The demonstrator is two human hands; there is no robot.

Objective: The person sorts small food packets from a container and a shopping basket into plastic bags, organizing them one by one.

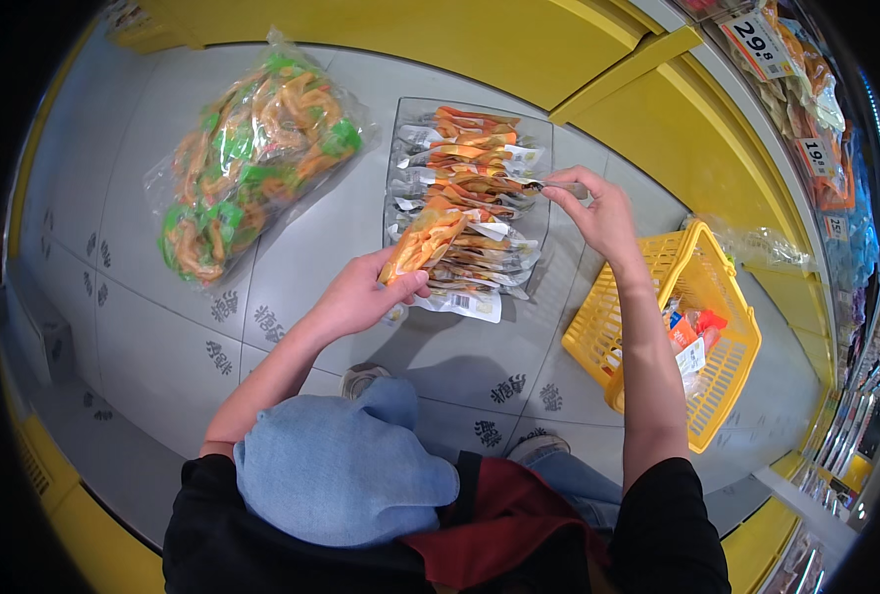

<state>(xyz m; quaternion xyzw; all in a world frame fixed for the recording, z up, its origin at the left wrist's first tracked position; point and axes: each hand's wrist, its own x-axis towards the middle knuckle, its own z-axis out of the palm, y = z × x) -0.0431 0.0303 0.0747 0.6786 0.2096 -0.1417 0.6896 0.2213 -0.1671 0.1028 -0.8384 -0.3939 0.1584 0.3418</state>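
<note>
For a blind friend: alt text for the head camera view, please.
A person's left hand holds an orange plastic packet over a clear rectangular tray of similar packets; the right hand pinches another. A yellow plastic basket stands to the right.

2 short black sleeves [668, 530] — dark-red cloth front [499, 525], blue jeans [341, 475], pale shoes [362, 377].

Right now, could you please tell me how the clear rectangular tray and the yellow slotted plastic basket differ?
The clear rectangular tray is see-through; the yellow slotted plastic basket is opaque between its slots. The tray holds orange-and-clear packets in a close row; the basket shows a loose jumble of items. Both rest on the grey tiled floor.
</note>
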